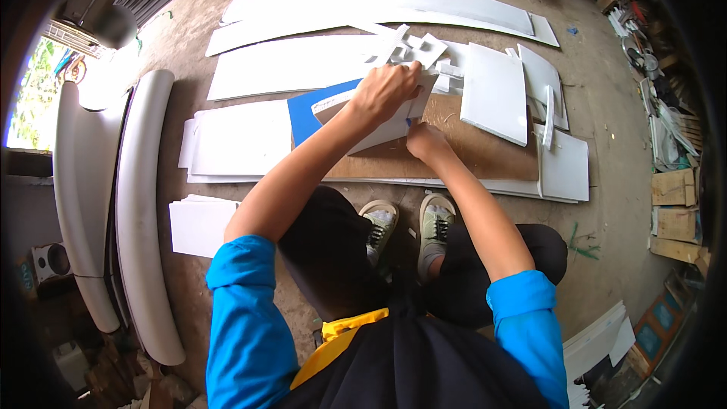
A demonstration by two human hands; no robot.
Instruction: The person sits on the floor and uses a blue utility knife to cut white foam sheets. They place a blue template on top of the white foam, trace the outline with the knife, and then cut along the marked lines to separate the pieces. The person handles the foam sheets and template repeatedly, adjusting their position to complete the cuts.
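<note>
The left hand [384, 94] was closed over the upper part of a white piece [385, 132], which stood tilted above the left half of a brown board [481, 155]. The right hand [429, 142] was curled in close by the lower right of that piece, inside the board's near edge; a small blue thing [410, 122] showed at its fingertips, but whether the fingers gripped it, or the piece itself, could not be told.

A blue sheet [301, 119] lay at the board's left end, partly behind the piece. A white panel [492, 95] covered the far right corner, and small white offcuts [425, 49] were heaped by the far edge.

The step in hand looked like close work along the piece's lower side, with the left hand as the steadying one. Done well, it seemed to call for a firm but light hold above, since thin sheet would probably bend or crease under a hard squeeze. Resting the lower edge squarely on the brown board would likely have stopped it rocking. If the blue thing was a blade, the left fingers were best kept high, out of its line
</note>
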